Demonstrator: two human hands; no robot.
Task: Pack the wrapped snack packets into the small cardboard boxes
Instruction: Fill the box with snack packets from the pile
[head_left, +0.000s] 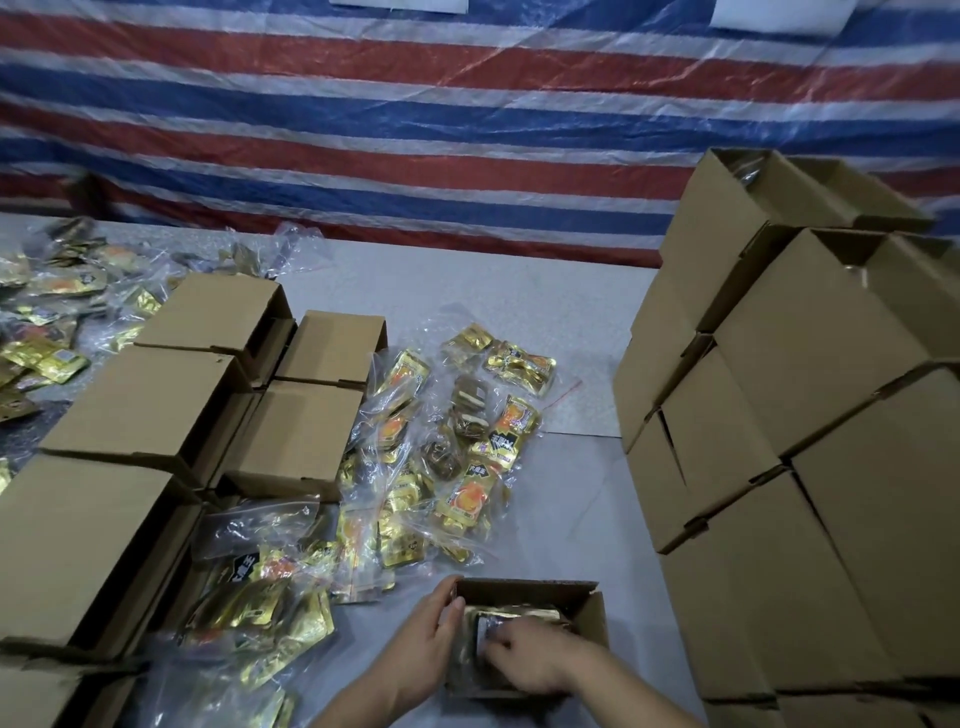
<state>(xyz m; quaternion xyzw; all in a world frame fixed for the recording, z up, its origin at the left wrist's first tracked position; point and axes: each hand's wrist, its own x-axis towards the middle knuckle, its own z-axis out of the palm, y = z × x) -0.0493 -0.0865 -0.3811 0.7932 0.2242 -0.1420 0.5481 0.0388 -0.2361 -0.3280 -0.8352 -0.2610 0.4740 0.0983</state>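
Packets in gold foil wrap (511, 626) lie under my right hand (530, 662), fingers curled on them inside the small open brown cardboard box (587, 616); I should press flat while my left hand (423, 636) grips its wall.

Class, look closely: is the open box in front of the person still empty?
No: the open box already holds gold packets, which the right hand presses down.

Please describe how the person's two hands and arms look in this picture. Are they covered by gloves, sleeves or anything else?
Both are bare. The left hand and the right hand wear no gloves, and I see no ring on the fingers that show. Both forearms are uncovered up to the bottom edge of the picture: no sleeve, watch or bracelet shows. The image is slightly blurred, so small details could be missed.
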